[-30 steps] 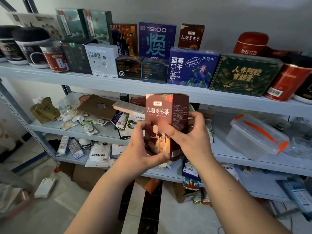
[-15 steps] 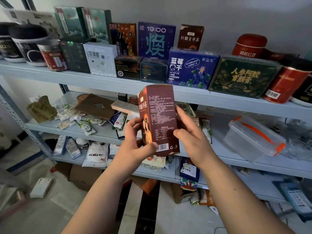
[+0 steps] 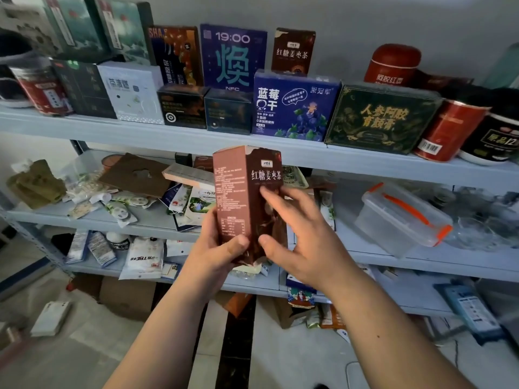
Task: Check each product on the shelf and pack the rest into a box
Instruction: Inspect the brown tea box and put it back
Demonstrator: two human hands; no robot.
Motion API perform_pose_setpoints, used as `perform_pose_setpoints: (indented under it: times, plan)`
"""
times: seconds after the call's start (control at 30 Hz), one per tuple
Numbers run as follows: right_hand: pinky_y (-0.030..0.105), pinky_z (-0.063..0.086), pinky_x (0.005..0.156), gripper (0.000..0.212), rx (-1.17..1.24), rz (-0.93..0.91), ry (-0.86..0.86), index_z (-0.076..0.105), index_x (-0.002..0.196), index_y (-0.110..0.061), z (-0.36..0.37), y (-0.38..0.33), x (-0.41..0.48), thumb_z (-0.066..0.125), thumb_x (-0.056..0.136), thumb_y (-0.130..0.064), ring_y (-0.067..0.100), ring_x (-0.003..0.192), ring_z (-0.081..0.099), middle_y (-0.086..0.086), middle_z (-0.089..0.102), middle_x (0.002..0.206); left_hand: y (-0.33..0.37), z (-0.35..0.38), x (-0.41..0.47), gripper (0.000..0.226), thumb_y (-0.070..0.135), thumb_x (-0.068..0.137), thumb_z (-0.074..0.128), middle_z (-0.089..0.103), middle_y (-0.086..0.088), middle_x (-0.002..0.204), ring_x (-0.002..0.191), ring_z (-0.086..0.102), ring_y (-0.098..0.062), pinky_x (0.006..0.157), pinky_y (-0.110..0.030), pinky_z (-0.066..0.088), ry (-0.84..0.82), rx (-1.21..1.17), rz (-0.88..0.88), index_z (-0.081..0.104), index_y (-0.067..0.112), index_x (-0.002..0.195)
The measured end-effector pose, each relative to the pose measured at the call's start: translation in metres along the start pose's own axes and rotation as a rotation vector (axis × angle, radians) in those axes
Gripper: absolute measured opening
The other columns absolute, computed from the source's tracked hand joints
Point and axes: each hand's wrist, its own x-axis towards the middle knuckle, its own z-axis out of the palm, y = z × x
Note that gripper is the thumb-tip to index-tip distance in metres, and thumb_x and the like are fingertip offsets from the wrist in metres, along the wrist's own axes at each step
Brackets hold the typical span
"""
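Your left hand [image 3: 213, 254] and right hand [image 3: 306, 242] grip the tall brown cardboard tea box [image 3: 244, 192], hiding its base; contents unseen.

grey shelf [image 3: 196, 137], boxes [image 3: 293, 106] and tins [image 3: 446, 130], perhaps loose sachets [image 3: 120, 211] below

The brown tea carton [image 3: 247, 203] was matt printed cardboard. Just above it, the shelf board [image 3: 168, 136] was smooth painted metal, pale and dull. Right of the carton lay a clear, glossy plastic container [image 3: 398, 220] with orange plastic clips. Up and right, a red canister [image 3: 446, 130] had a shiny finish. Left of the carton, a brown cardboard sheet [image 3: 123, 178] looked matt.
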Motion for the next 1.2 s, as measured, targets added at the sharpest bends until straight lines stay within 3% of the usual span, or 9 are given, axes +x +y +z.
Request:
perform_pose_setpoints:
  times: [0.23, 0.43, 0.57, 0.67, 0.77, 0.97, 1.07, 1.13, 1.2]
  plan:
    - [0.039, 0.056, 0.096, 0.054, -0.065, -0.013, 0.118, 0.054, 0.138, -0.041, -0.025, 0.013, -0.013, 0.049, 0.084, -0.041, 0.001, 0.128, 0.047, -0.019, 0.035, 0.143, -0.008, 0.022, 0.014, 0.106, 0.042, 0.055, 0.098, 0.067, -0.022, 0.128, 0.114, 0.067, -0.039, 0.085, -0.047, 0.06, 0.033, -0.106, -0.031, 0.048, 0.013, 0.144]
    - [0.041, 0.041, 0.117, 0.099, 0.364, 0.181, 0.1, 0.01, 0.155, -0.056, -0.062, 0.036, -0.022, 0.075, 0.083, -0.04, 0.002, 0.142, 0.042, -0.025, 0.042, 0.15, -0.014, 0.061, 0.025, 0.119, 0.041, 0.05, 0.101, 0.063, -0.026, 0.129, 0.111, 0.066, -0.039, 0.091, -0.054, 0.059, 0.003, -0.209, -0.076, 0.043, 0.002, 0.146]
    - [0.046, 0.048, 0.111, 0.09, 0.54, 0.174, 0.112, 0.027, 0.144, -0.061, -0.081, 0.056, -0.03, 0.078, 0.072, -0.045, 0.005, 0.127, 0.061, -0.02, 0.063, 0.135, -0.027, 0.086, 0.026, 0.103, 0.037, 0.055, 0.097, 0.064, -0.024, 0.129, 0.108, 0.068, -0.036, 0.089, -0.05, 0.06, -0.025, -0.124, -0.103, 0.05, 0.01, 0.142]
    - [0.033, 0.05, 0.105, 0.091, 0.503, 0.182, 0.188, 0.03, 0.142, -0.063, -0.102, 0.071, -0.036, 0.081, 0.069, -0.054, -0.001, 0.129, 0.056, -0.027, 0.058, 0.135, -0.031, 0.109, 0.029, 0.092, 0.04, 0.059, 0.092, 0.069, -0.018, 0.127, 0.112, 0.07, -0.037, 0.09, -0.052, 0.059, 0.008, 0.019, -0.099, 0.055, 0.019, 0.14]
    - [0.02, 0.049, 0.098, 0.094, 0.466, 0.132, 0.191, 0.027, 0.15, -0.052, -0.129, 0.085, -0.039, 0.084, 0.077, -0.036, -0.005, 0.126, 0.057, -0.027, 0.058, 0.134, -0.034, 0.132, 0.038, 0.082, 0.04, 0.063, 0.083, 0.073, -0.01, 0.122, 0.111, 0.072, -0.031, 0.082, -0.04, 0.061, 0.042, 0.157, -0.056, 0.055, 0.026, 0.138]
    - [0.034, 0.05, 0.108, 0.096, 0.356, 0.022, 0.123, 0.025, 0.151, -0.054, -0.19, 0.105, -0.032, 0.086, 0.082, -0.029, 0.005, 0.129, 0.056, -0.012, 0.051, 0.147, -0.038, 0.181, 0.057, 0.086, 0.037, 0.065, 0.082, 0.073, -0.008, 0.123, 0.114, 0.07, -0.029, 0.087, -0.041, 0.057, 0.094, 0.266, 0.051, 0.051, 0.025, 0.144]
    - [0.008, 0.041, 0.102, 0.089, 0.185, -0.021, 0.074, 0.035, 0.148, -0.04, -0.223, 0.111, -0.024, 0.089, 0.078, -0.036, -0.002, 0.126, 0.048, -0.015, 0.044, 0.143, -0.035, 0.201, 0.063, 0.079, 0.038, 0.062, 0.083, 0.074, -0.005, 0.121, 0.114, 0.07, -0.026, 0.086, -0.037, 0.06, 0.126, 0.35, 0.115, 0.056, 0.032, 0.136]
    - [-0.002, 0.03, 0.098, 0.089, 0.056, -0.067, 0.03, 0.038, 0.146, -0.033, -0.25, 0.111, -0.017, 0.09, 0.074, -0.04, -0.008, 0.125, 0.038, -0.019, 0.036, 0.143, -0.028, 0.209, 0.065, 0.076, 0.039, 0.063, 0.086, 0.071, -0.008, 0.123, 0.118, 0.067, -0.03, 0.091, -0.046, 0.059, 0.151, 0.412, 0.184, 0.059, 0.033, 0.134]
    - [0.009, 0.035, 0.106, 0.089, -0.057, -0.141, -0.021, 0.04, 0.144, -0.033, -0.274, 0.112, -0.009, 0.091, 0.072, -0.044, -0.004, 0.129, 0.037, -0.017, 0.038, 0.146, -0.018, 0.215, 0.068, 0.081, 0.042, 0.069, 0.088, 0.065, -0.01, 0.131, 0.125, 0.06, -0.034, 0.098, -0.06, 0.053, 0.162, 0.559, 0.279, 0.056, 0.029, 0.142]
